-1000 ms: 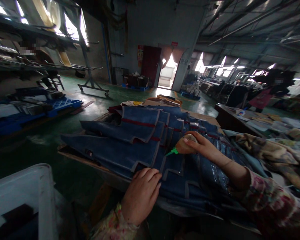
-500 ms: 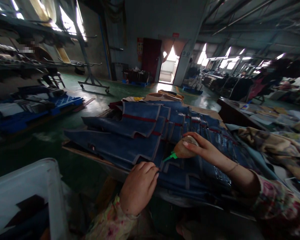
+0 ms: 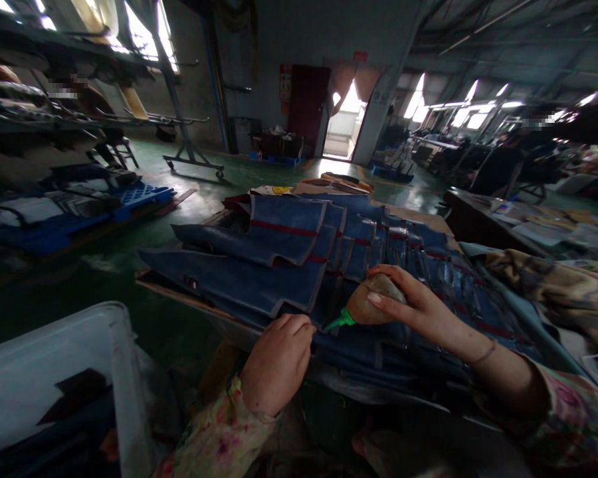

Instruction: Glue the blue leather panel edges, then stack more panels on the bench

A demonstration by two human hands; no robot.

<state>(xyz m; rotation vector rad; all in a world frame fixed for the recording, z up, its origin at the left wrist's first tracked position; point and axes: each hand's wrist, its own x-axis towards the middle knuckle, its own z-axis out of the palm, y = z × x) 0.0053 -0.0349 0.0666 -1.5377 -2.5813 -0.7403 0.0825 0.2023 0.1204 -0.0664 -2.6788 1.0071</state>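
Observation:
My right hand (image 3: 411,305) is wrapped round a brownish squeeze bottle (image 3: 373,299), tilted so its green nozzle (image 3: 342,320) points down and left. The nozzle tip is close to the fingertips of my left hand (image 3: 282,362) and at the edge of the blue pieces. My left hand is closed, its fingers curled together at the near edge of a blue fabric piece (image 3: 303,338); the thumb is hidden. Beyond both hands lie overlapping blue pieces (image 3: 249,282) with grey edging and dark red stripes, spread in rows.
A white bin (image 3: 122,372) with dark pieces inside stands at the lower left. Blue pallets (image 3: 144,194) with goods lie on the green floor. A wheeled rack (image 3: 189,159) stands behind them. Camouflage cloth (image 3: 538,279) and a table with papers (image 3: 543,232) are on the right.
The squeeze bottle's nozzle has come lower and nearer to my left fingertips. My left hand stays closed at the edge of the piece. The view has turned slightly left.

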